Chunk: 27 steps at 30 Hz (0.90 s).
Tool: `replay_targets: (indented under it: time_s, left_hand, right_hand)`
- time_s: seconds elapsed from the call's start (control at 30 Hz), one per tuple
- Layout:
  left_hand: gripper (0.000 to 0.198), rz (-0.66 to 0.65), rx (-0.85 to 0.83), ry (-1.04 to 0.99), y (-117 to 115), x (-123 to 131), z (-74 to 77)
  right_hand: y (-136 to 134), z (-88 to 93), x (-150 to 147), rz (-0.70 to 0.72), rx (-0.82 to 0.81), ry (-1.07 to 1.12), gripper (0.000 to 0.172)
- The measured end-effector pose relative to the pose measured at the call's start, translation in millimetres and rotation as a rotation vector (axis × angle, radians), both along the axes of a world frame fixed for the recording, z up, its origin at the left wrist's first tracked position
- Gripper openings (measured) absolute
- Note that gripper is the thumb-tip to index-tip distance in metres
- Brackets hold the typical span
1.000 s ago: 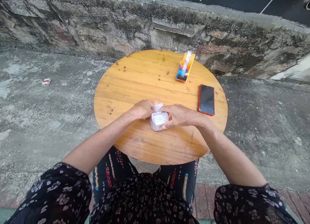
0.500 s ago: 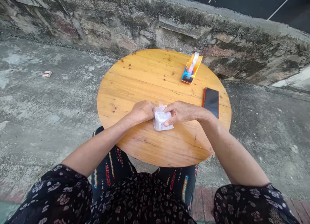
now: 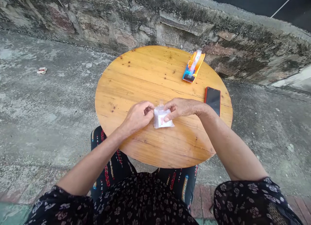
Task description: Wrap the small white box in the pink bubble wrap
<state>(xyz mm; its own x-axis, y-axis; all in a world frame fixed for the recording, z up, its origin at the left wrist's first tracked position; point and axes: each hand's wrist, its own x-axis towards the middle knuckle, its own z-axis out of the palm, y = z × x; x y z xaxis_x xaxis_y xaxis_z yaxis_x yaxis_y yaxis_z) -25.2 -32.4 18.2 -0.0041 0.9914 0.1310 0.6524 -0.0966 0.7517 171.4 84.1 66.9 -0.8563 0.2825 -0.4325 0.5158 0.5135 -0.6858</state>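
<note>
On the round wooden table (image 3: 136, 76), close to its middle, lies a small white box (image 3: 160, 121) wrapped in translucent plastic. A pinkish mark shows on its near face, and a short clear strip of tape (image 3: 161, 102) sticks out beyond its far side. My right hand (image 3: 181, 107) grips the box from the right, with the thumb on the near face and the fingers over the top. At the left edge of the wrapping, my left hand (image 3: 140, 115) has its fingers curled and pinched together; what lies between its fingertips is too small to make out.
A yellow and blue tape dispenser (image 3: 193, 66) with a roll of tape stands at the table's far right. Nearer, a phone (image 3: 213, 100) in a red case lies by the right edge. Behind is a stone wall (image 3: 136, 24); a small packet (image 3: 42, 70) lies on the concrete.
My left hand has turned and drawn slightly back towards me, showing its curled thumb and fingers. The box has tipped so its marked face shows more, with my right hand still on it.
</note>
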Motion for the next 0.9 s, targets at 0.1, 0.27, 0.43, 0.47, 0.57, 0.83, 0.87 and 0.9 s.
replay_targets:
  time_s: [0.1,0.27,0.43,0.47,0.57,0.83,0.87,0.9]
  left_hand:
    - [0.033,0.001,0.17,-0.137,-24.0,13.5,-4.3]
    - [0.048,0.062,0.239,-0.13,-41.9,35.8,-13.2]
    - [0.043,0.052,0.277,-0.063,-36.4,39.7,-18.4]
    - [0.042,0.041,0.273,-0.068,-35.7,38.9,-18.1]
    - [0.041,-0.03,0.286,-0.078,-38.2,35.6,-15.4]
    - [0.042,-0.135,0.207,-0.08,-55.9,25.2,-11.1]
    - [0.042,-0.133,0.195,-0.078,-56.3,24.5,-11.0]
    - [0.043,-0.129,0.191,-0.073,-56.3,24.2,-10.9]
  right_hand:
    - [1.8,-5.4,2.2,-0.031,-0.053,0.101,0.041]
    - [1.1,-16.2,4.5,-0.197,-0.049,0.126,0.049]
    - [-7.1,-23.6,8.4,-0.354,0.01,0.167,0.042]
    - [-10.2,-23.9,9.6,-0.366,0.022,0.166,0.04]
    - [-24.2,-23.0,14.3,-0.347,0.067,0.17,0.038]
    - [-78.2,-26.7,37.7,-0.462,0.235,0.287,0.037]
    - [-82.4,-29.5,41.9,-0.514,0.234,0.311,0.034]
    - [-86.0,-32.8,45.8,-0.563,0.227,0.333,0.031]
